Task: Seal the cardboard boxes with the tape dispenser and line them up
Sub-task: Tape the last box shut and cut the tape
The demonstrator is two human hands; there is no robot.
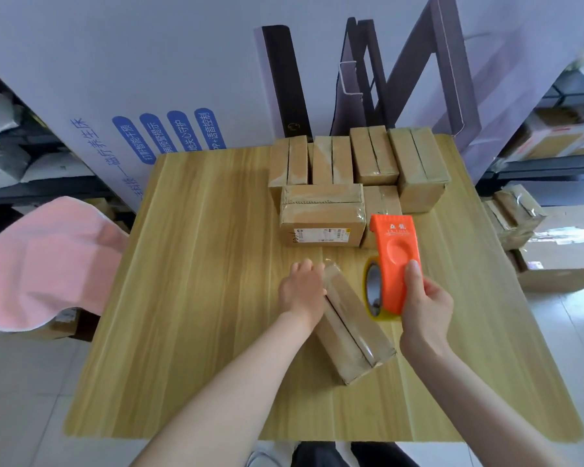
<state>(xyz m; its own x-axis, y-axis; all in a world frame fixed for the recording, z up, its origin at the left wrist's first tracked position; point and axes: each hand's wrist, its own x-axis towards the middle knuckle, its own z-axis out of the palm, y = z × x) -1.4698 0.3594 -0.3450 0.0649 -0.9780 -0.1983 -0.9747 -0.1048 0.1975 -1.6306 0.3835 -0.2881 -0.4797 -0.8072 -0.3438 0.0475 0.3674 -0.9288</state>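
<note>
Orange tape dispenser (393, 261) clasped in right grip (425, 301); left grip (302, 288) clutches box (351, 335) alongside.

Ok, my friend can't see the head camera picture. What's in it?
A person's left hand holds a taped cardboard box on a wooden table while the right hand grips an orange tape dispenser beside it. More cardboard boxes sit grouped at the table's far edge.
</note>
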